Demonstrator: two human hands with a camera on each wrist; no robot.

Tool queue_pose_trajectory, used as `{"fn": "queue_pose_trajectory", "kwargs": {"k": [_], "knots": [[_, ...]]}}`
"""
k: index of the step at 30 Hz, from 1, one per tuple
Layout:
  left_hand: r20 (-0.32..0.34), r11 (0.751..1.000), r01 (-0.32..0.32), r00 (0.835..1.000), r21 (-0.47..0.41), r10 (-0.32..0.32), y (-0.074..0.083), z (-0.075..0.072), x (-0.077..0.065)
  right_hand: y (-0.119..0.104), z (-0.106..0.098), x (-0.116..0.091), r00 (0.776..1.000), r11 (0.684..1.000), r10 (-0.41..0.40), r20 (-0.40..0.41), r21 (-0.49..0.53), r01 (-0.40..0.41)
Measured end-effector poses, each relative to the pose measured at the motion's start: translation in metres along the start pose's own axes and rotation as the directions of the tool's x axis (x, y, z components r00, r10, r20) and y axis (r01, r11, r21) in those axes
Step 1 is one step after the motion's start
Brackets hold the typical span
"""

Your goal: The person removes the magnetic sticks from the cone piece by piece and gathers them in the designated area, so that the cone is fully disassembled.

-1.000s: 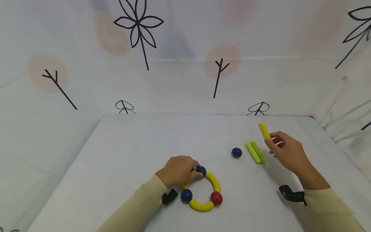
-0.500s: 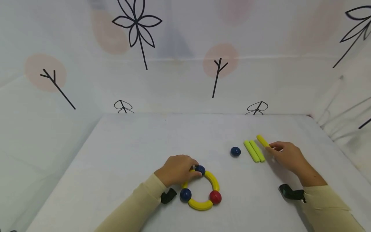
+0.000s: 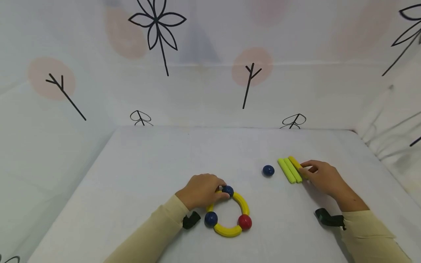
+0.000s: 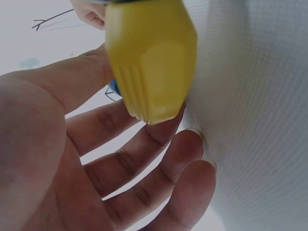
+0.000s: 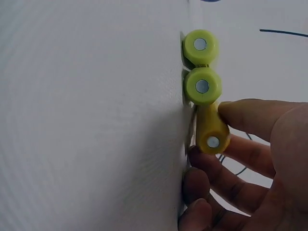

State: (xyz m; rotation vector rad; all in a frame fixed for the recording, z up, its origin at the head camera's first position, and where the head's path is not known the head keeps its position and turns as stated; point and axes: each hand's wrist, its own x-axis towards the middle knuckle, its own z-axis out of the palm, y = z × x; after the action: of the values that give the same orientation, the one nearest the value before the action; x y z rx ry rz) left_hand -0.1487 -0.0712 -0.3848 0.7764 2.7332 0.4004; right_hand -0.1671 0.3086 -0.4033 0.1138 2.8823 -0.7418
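My left hand [image 3: 200, 191] grips the top blue ball [image 3: 228, 190] of a ring lying on the table. Curved yellow magnetic rods [image 3: 228, 231] join that ball to a second blue ball [image 3: 211, 219] and a red ball [image 3: 245, 221]. One curved rod, partly hidden by the left hand, fills the left wrist view. With thumb and fingers, my right hand [image 3: 322, 178] pinches a straight yellow magnetic rod [image 5: 211, 132] at its near end. This rod lies against two parallel yellow-green rods [image 5: 201, 86], whose ends show metal discs in the right wrist view.
A loose blue ball [image 3: 268, 170] sits left of the straight rods. White cloth covers the table [image 3: 158, 157], and a white backdrop [image 3: 200, 95] with plant drawings rises behind it. A dark wrist camera [image 3: 329, 218] sits at the right sleeve.
My right hand has lowered the straight yellow rod and brought it left, from above the table to beside the yellow-green rods. The left hand keeps its hold on the ring.
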Motion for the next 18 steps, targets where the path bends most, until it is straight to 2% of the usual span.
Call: {"fn": "queue_pose_trajectory", "kwargs": {"k": [18], "knots": [[-0.023, 1.0, 0.001, 1.0, 0.017, 0.0, 0.001, 0.0018, -0.0008, -0.0016, 0.0005, 0.0008, 1.0, 1.0, 0.008, 0.0, -0.017, -0.008]]}}
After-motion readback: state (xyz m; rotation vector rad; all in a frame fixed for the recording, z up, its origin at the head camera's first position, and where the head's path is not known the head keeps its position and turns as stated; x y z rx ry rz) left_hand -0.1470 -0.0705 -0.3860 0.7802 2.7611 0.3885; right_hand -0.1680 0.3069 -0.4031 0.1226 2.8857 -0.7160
